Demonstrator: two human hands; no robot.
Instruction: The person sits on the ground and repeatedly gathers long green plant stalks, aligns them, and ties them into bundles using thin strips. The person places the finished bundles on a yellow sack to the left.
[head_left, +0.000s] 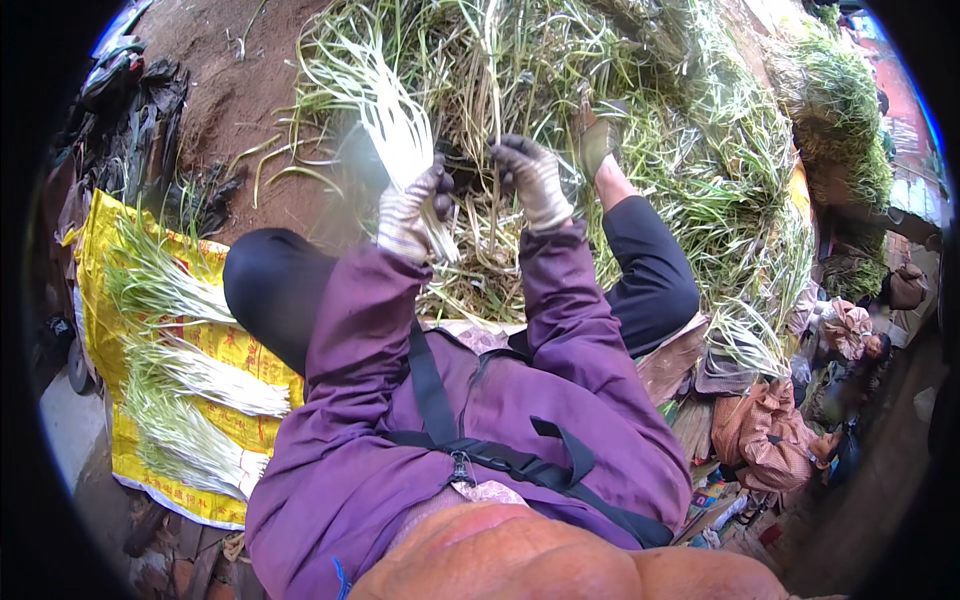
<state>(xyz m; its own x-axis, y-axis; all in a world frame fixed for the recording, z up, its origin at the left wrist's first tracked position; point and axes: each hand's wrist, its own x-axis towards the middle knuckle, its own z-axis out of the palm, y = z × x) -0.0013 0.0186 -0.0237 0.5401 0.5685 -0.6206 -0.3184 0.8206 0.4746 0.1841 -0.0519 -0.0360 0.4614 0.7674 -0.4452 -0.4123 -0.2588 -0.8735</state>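
Observation:
My left hand (415, 208), in a striped knit glove with dark fingertips, is closed around a bunch of pale, white-stemmed leafy stalks (395, 124). Their leaves fan out up and away from me, and the cut of the bunch pokes out below my fist. My right hand (534, 180), gloved alike, pinches one long brownish stalk (494, 97) between thumb and fingers. That stalk runs upright between my hands over a heap of green and withered stalks (555, 52). The two hands are apart, above the near edge of the heap.
On my left, a yellow printed sack (97, 277) bears several bunches of pale stalks (217, 379). Black plastic (154, 112) lies beyond it on bare earth (232, 82). Two people (765, 442) sit at the right, near more piled greens (840, 112). My shod foot (598, 139) rests among the stalks.

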